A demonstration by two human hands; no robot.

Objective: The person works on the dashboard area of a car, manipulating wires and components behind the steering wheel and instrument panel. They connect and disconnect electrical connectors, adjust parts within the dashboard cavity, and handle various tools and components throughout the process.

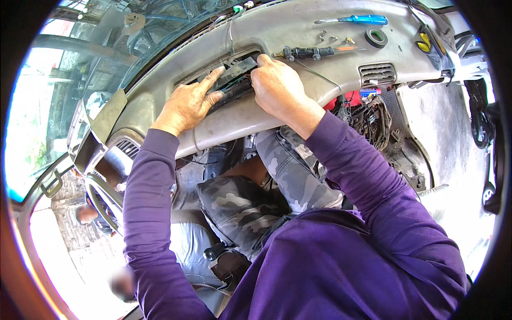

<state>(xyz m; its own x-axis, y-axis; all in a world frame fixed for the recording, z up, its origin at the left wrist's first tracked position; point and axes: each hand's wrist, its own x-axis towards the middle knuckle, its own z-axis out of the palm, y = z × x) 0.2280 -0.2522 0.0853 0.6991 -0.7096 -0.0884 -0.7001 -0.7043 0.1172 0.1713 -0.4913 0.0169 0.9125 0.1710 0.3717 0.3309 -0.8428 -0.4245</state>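
Observation:
My left hand [189, 104] rests at the left part of a long opening [184, 81] in the dashboard, index finger and thumb apart. Its index fingertip touches a dark flat piece [240, 69] lying tilted in the opening. At the right end of that piece, my right hand [280, 88] is closed, with its thumb and curled fingers against the end of it. Thin greenish wires [234, 85] show beneath the piece, between the hands. What lies deeper in the opening is hidden.
On the dashboard [298, 32] lie a blue screwdriver [368, 20], a black tape roll [376, 37], small screws [333, 38] and a black tool with a thin wire [306, 53]. A wiring bundle [376, 122] hangs below. The steering wheel [101, 194] is left; people stand outside.

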